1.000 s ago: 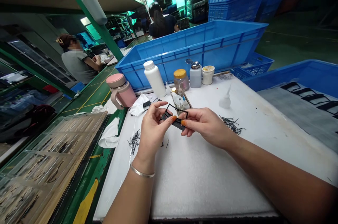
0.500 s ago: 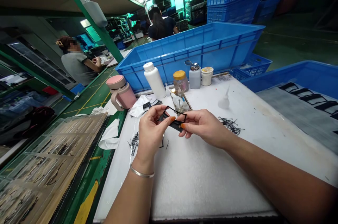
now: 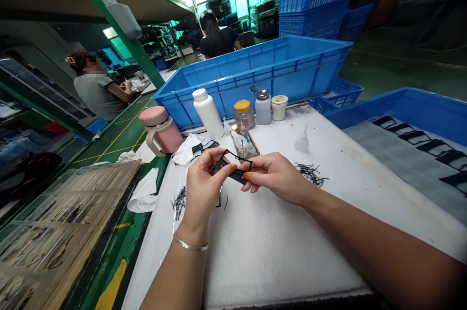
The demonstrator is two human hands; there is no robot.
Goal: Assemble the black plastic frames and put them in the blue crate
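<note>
Both hands hold a small black rectangular frame (image 3: 236, 174) above the white work surface (image 3: 277, 246). My left hand (image 3: 206, 183) is closed on its left end, thumb on top. At the other end my right hand (image 3: 273, 173) pinches it between thumb and fingers; the fingertips partly hide the piece. One pile of thin black strips (image 3: 180, 202) lies left of my left hand. A second pile of black strips (image 3: 310, 173) is just beyond my right wrist. Behind the hands sits a small open tray (image 3: 255, 147) with little bottles in it.
A pink mug (image 3: 162, 130), a white bottle (image 3: 208, 114), a yellow-lidded jar (image 3: 243, 113), a grey pump bottle (image 3: 263, 109) and a white pot (image 3: 279, 107) line the back. Beyond is a large blue crate (image 3: 255, 81). At right, another blue crate (image 3: 441, 110) holds black frames. Two people sit further off.
The whole view has shifted slightly, so everything appears a little further left. Both hands keep hold of the black frame in nearly the same pose.
</note>
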